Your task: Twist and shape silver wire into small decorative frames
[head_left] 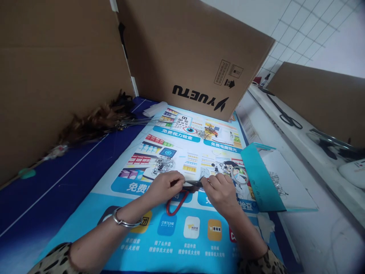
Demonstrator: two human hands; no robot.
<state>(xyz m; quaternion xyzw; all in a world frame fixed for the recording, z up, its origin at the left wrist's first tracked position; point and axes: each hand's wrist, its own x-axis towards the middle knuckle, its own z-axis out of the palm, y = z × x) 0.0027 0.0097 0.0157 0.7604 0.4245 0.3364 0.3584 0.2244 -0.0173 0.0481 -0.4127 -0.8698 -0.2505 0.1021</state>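
My left hand (168, 185), with a silver bangle on its wrist, is closed in a pinch above the printed mat. Facing it, my right hand (221, 192) is also pinched shut. Between them stretches a small dark feather-like piece (194, 183), its ends hidden in my fingers. A red loop handle (177, 205) of a tool lies just below my left hand; the rest of the tool is covered. Beyond the hands lies a clump of thin wire pieces (164, 164). A round, clear-rimmed disc (239, 175) rests right of my right hand.
Brown feathers on wires (88, 123) lie along the left cardboard wall (57, 57). A YUETU cardboard panel (194, 57) stands at the back. On the right are a teal folder (261, 182) with wire pieces, and black scissors (289, 118) on a white ledge.
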